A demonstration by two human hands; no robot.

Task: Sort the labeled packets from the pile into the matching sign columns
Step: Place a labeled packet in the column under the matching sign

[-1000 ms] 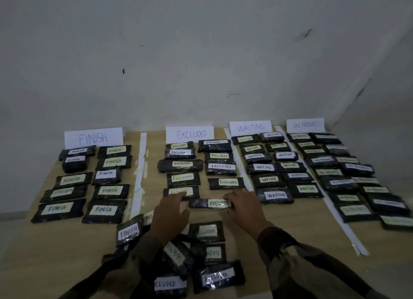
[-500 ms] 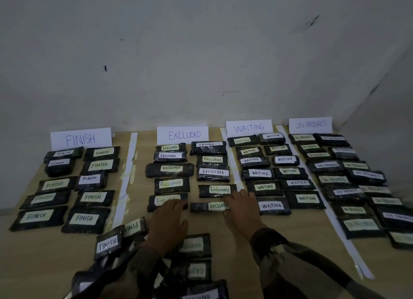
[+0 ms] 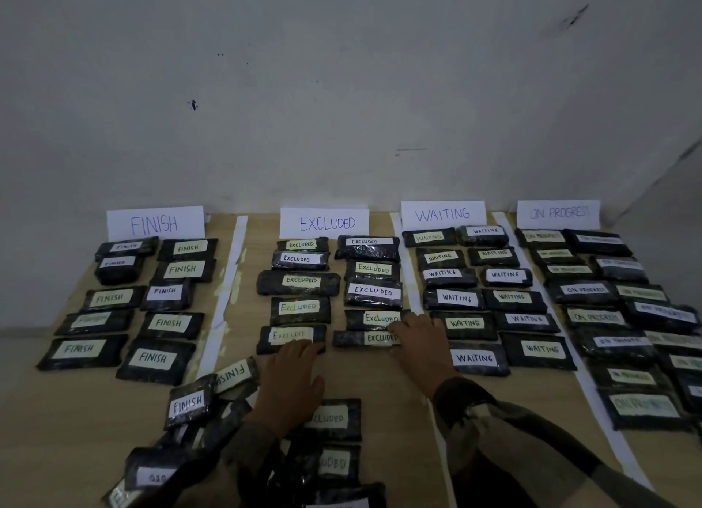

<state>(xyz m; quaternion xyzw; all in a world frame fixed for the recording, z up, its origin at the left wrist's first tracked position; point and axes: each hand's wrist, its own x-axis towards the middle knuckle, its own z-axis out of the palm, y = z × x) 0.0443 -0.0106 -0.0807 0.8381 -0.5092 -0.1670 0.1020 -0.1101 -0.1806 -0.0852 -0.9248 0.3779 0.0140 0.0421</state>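
Dark packets with paper labels lie in columns under four signs: FINISH [image 3: 155, 223], EXCLUDED [image 3: 324, 223], WAITING [image 3: 443, 214] and ON PROGRESS [image 3: 558, 213]. A narrow EXCLUDED packet [image 3: 357, 338] lies at the front of the EXCLUDED column; my right hand [image 3: 419, 342] rests flat on its right end, fingers spread. My left hand [image 3: 290, 378] lies flat, fingertips on the front edge of another EXCLUDED packet [image 3: 290, 336]. The unsorted pile [image 3: 334, 418] sits near me, with FINISH packets [image 3: 188, 399] and EXCLUDED ones showing, partly hidden by my sleeves.
White paper strips [image 3: 224, 298] divide the wooden table [image 3: 383, 386] into columns. A pale wall stands right behind the signs. The ON PROGRESS packets [image 3: 642, 405] run down to the right edge of view.
The narrow EXCLUDED packet has been slid up against the column's front row. Both hands moved slightly forward with it; the view shifted nearer and left.
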